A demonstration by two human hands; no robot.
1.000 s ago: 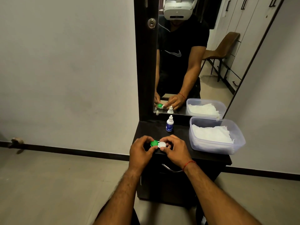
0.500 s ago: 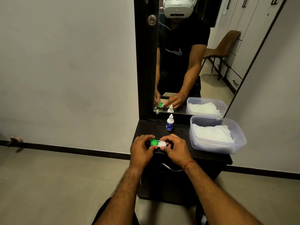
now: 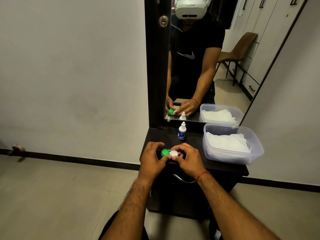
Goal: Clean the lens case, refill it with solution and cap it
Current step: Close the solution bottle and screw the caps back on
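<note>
Both caps are on: left hand [image 3: 152,160] and right hand [image 3: 187,158] pinch the green-and-white plastic lens case [image 3: 169,152]; whether cleaning and refilling are done, I cannot tell.

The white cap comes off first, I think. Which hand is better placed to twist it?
Right hand: its fingers already pinch the white cap of the lens case. The left hand grips the green cap side and can steady the case.

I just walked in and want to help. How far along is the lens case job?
Nothing looks done yet. Both caps, green and white, sit on the case, held by the left hand and right hand. The bottle stands capped and untouched. Cleaning, refilling and capping remain.
</note>
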